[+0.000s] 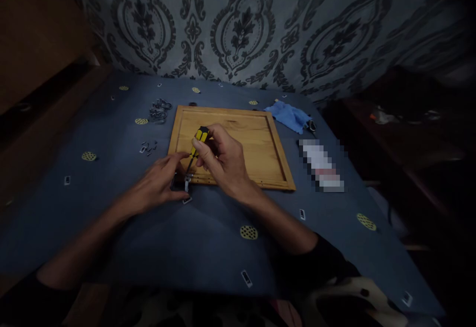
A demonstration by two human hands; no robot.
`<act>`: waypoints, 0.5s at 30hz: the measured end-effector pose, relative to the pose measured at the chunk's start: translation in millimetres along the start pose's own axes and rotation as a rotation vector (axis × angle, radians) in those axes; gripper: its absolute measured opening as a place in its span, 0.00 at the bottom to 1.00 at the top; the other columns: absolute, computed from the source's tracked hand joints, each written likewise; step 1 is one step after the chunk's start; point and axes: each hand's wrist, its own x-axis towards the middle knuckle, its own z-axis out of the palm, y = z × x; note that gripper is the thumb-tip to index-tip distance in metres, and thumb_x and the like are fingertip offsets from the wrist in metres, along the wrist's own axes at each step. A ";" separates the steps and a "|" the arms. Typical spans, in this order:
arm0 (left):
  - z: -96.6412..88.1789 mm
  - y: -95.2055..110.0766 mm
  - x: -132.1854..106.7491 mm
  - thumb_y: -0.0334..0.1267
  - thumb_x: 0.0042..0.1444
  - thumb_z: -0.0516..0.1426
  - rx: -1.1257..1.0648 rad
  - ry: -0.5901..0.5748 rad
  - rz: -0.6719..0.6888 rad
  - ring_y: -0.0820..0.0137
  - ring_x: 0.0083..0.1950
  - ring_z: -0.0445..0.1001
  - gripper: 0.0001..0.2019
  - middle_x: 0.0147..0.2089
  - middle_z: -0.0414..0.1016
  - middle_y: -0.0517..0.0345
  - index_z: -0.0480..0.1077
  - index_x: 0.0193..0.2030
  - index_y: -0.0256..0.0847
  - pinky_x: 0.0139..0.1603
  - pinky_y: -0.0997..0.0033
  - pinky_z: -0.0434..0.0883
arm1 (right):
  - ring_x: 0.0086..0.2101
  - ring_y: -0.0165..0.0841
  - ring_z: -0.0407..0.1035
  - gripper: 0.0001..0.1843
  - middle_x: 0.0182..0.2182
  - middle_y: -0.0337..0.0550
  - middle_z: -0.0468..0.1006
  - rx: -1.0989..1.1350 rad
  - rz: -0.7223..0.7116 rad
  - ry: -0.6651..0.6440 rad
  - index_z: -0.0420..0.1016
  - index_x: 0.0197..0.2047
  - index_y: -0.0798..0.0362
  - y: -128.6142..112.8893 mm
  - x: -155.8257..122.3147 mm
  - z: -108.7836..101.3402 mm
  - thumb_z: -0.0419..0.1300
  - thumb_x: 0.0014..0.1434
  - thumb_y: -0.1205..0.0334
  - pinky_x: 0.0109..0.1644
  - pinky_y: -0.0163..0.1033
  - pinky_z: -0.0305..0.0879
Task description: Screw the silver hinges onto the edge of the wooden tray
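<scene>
A framed wooden cabinet door (241, 143) lies flat on the cloth. At its near edge, towards the left corner, is a small metal hinge (187, 183). My left hand (161, 180) is curled around this hinge, thumb on the near side and fingers on the far side; some fingertips are hidden. A yellow and black screwdriver (202, 136) is gripped in my right hand (226, 161). Its shaft slants down to the left, and the tip meets the hinge. Whether a screw sits under the tip is too small to tell.
Several loose screws (149, 147) are scattered left of the door. Behind them lies a pile of metal hinges (159, 110). A blue cloth (289, 116) rests at the back right, with a blurred-out white item (323, 165) nearer. Patterned fabric (241, 29) hangs behind.
</scene>
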 end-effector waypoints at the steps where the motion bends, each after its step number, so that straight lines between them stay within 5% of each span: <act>1: -0.4 0.3 0.2 0.45 0.54 0.71 0.005 0.000 -0.001 0.53 0.53 0.80 0.41 0.51 0.80 0.50 0.60 0.71 0.44 0.57 0.49 0.77 | 0.32 0.30 0.72 0.15 0.31 0.36 0.70 -0.003 0.000 -0.001 0.65 0.42 0.47 0.7 -0.1 0.3 0.57 0.74 0.46 0.32 0.36 0.70; 15: 1.2 -2.9 -0.6 0.46 0.54 0.71 0.014 0.000 -0.018 0.50 0.57 0.79 0.43 0.53 0.79 0.48 0.58 0.73 0.43 0.60 0.47 0.74 | 0.33 0.31 0.71 0.16 0.32 0.37 0.69 -0.034 -0.017 -0.023 0.65 0.39 0.49 3.0 1.0 0.0 0.57 0.74 0.46 0.34 0.37 0.69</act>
